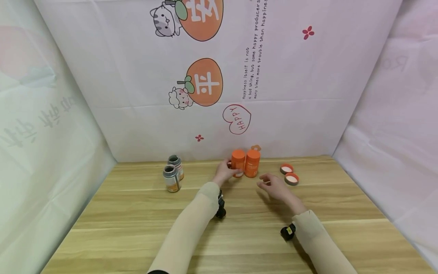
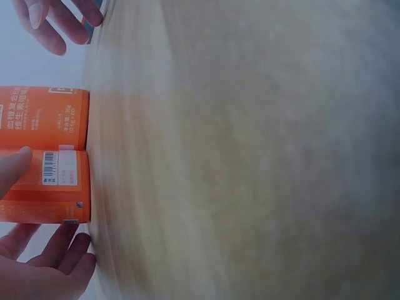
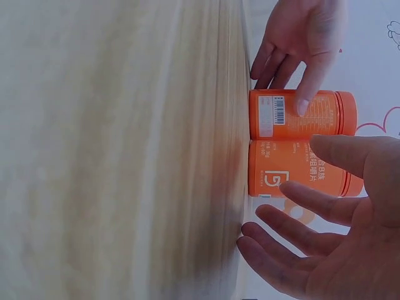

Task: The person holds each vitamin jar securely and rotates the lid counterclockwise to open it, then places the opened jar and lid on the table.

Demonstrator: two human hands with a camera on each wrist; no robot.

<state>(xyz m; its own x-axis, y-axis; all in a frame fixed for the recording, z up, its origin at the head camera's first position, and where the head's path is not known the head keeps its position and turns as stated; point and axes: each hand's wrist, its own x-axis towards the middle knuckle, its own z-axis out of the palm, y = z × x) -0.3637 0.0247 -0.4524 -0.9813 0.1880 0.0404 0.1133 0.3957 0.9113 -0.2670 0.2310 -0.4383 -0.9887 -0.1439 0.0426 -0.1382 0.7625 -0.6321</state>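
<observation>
Two orange bottles with orange lids stand upright side by side at the table's back edge. My left hand (image 1: 224, 173) is at the left bottle (image 1: 238, 161). In the left wrist view its thumb lies across that bottle's front (image 2: 40, 203), and its other fingers curl at the far side. The right bottle (image 1: 252, 166) stands close against it, its printed front (image 3: 275, 169) turned toward me. My right hand (image 1: 273, 185) hovers just right of that bottle. Its fingers (image 3: 294, 234) are spread and loosely bent, holding nothing.
Two grey bottles without lids, a front one (image 1: 172, 183) and a rear one (image 1: 175, 163), stand at the back left. Two lids, a rear one (image 1: 286, 169) and a front one (image 1: 292, 179), lie inside up at the back right. A printed cloth wall (image 1: 291, 125) rises behind the wooden table (image 1: 246, 236).
</observation>
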